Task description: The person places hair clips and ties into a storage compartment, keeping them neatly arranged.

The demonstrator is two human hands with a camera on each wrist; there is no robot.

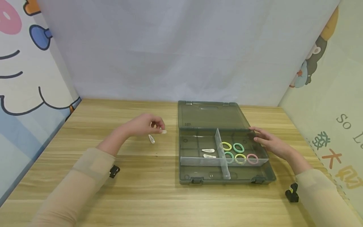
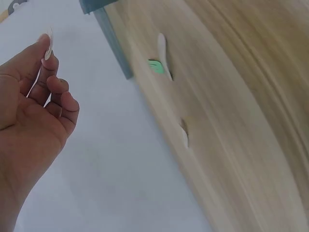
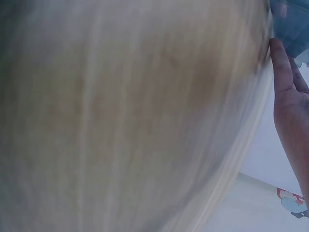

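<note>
A white snap hair clip (image 1: 164, 131) is pinched between the thumb and fingers of my left hand (image 1: 143, 124), raised over the table left of the box. In the left wrist view that hand (image 2: 41, 94) holds the hair clip (image 2: 49, 48) at its fingertips. Another white hair clip (image 1: 151, 139) lies on the table just below the hand. My right hand (image 1: 269, 143) touches the right side of the dark translucent box (image 1: 198, 180) with its fingers extended. Two white clips (image 1: 208, 153) lie in the back left compartment.
Several coloured hair ties (image 1: 239, 147) sit in the box's right compartment. Translucent dividers (image 1: 198, 161) split the box, and its lid (image 1: 212, 115) lies back toward the white curtain (image 1: 170, 56). A small green piece (image 2: 156, 66) shows on the table in the left wrist view.
</note>
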